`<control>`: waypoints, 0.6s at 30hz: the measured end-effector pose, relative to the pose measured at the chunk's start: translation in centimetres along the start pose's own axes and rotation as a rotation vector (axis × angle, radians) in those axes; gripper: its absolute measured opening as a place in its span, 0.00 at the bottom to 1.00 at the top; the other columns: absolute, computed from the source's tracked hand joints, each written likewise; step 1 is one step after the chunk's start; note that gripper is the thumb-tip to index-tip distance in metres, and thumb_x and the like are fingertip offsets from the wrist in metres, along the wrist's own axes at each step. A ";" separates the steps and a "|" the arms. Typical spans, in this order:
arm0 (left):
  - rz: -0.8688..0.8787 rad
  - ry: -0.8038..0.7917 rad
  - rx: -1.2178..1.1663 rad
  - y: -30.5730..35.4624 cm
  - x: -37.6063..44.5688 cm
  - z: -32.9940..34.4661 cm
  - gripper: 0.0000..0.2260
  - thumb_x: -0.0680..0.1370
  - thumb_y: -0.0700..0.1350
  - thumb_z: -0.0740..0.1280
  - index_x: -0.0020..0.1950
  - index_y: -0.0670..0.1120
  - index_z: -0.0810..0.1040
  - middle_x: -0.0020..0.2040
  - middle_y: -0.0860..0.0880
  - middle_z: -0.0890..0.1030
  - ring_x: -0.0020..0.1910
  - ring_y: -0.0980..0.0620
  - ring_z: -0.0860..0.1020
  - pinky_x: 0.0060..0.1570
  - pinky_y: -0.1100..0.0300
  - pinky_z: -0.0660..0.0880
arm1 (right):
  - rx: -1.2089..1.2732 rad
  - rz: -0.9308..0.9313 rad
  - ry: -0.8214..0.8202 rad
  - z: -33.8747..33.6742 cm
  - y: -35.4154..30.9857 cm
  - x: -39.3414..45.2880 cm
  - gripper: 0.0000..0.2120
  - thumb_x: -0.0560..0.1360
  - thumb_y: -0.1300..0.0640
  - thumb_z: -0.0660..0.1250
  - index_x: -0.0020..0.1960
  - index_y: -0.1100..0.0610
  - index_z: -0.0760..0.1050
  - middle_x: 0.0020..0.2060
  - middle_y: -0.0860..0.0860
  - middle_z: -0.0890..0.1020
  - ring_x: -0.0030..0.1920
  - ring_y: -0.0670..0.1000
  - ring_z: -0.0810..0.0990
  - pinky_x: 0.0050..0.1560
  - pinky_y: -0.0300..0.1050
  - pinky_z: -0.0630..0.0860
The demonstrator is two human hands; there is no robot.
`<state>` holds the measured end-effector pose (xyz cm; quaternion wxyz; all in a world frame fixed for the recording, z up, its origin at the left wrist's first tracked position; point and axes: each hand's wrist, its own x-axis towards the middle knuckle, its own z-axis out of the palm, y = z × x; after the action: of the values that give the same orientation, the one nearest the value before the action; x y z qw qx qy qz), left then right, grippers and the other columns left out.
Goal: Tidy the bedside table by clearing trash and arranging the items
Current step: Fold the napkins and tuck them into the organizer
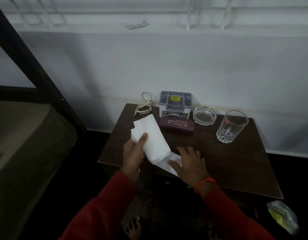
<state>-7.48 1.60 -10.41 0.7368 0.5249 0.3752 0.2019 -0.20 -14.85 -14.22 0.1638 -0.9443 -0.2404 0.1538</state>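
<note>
A dark wooden bedside table [236, 163] stands against a white wall. My left hand [134, 151] grips a bunch of white tissue paper [153, 137] above the table's front left part, thumb pressed on top. My right hand [188, 163] lies flat, fingers spread, on the tissue's lower end [168, 166] near the front edge. Along the back of the table are a coiled white cable [143, 107], a grey plastic box [175, 103], a purple spectacle case [177, 125], a glass ashtray [204, 116] and an upright drinking glass [232, 126].
A dark bed frame [33, 66] and mattress [28, 135] stand to the left. A clear bag with yellow contents [283, 217] lies on the floor at the table's right front corner. A bare foot [134, 226] shows below the table's front edge.
</note>
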 end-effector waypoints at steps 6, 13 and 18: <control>0.043 -0.087 0.053 0.7 0.4 0.0 0.11 0.78 0.44 0.71 0.61 0.45 0.82 0.53 0.49 0.86 0.53 0.50 0.84 0.51 0.54 0.82 | 0.063 0.123 -0.140 0.9 -0.7 1.3 0.18 0.67 0.33 0.65 0.49 0.45 0.75 0.56 0.49 0.78 0.63 0.58 0.72 0.65 0.59 0.66; 0.102 -0.027 0.087 0.9 1.6 -1.5 0.04 0.79 0.45 0.70 0.53 0.52 0.81 0.52 0.52 0.85 0.50 0.56 0.84 0.51 0.56 0.82 | 0.935 0.128 0.054 -1.4 -0.5 2.5 0.11 0.72 0.65 0.74 0.40 0.54 0.73 0.41 0.53 0.78 0.45 0.55 0.77 0.43 0.46 0.72; 0.049 -0.016 0.314 -0.6 2.1 -1.3 0.20 0.74 0.55 0.71 0.61 0.46 0.82 0.56 0.47 0.85 0.55 0.48 0.83 0.59 0.44 0.80 | 1.597 0.092 0.181 -5.0 -1.4 1.9 0.16 0.73 0.70 0.69 0.56 0.56 0.75 0.50 0.53 0.82 0.45 0.51 0.82 0.41 0.43 0.82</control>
<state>-7.22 3.63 -11.91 0.6436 0.6440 0.3836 0.1545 2.65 -13.88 -9.62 0.8020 -0.5597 -0.0045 0.2085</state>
